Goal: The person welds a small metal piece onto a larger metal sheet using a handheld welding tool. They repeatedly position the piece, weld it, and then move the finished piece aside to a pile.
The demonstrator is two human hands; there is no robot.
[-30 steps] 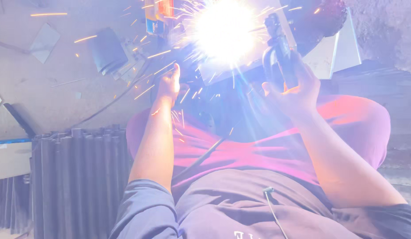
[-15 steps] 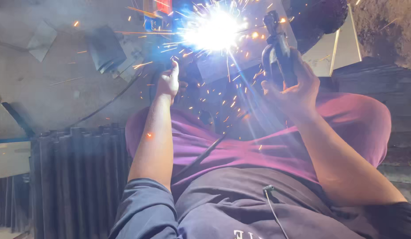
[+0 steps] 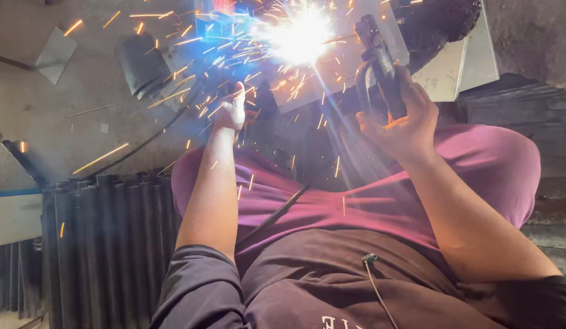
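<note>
My right hand [image 3: 400, 125] grips a dark welding electrode holder [image 3: 376, 64], its tip pointing left toward a bright white arc [image 3: 301, 36] that throws orange sparks all around. My left hand [image 3: 231, 109] rests on the dark metal workpiece [image 3: 264, 103] just below and left of the arc; glare hides what its fingers do there. A black cable [image 3: 277, 210] runs across my magenta trousers toward the work.
A stack of dark metal tubes [image 3: 106, 231] lies at the lower left. Flat metal plates [image 3: 453, 67] lean at the upper right, and a dark metal piece [image 3: 141, 64] and scrap plate [image 3: 54, 53] lie on the concrete floor at upper left.
The arc's glare has shrunk and sparks now scatter farther left. Both hands stay in nearly the same place.
</note>
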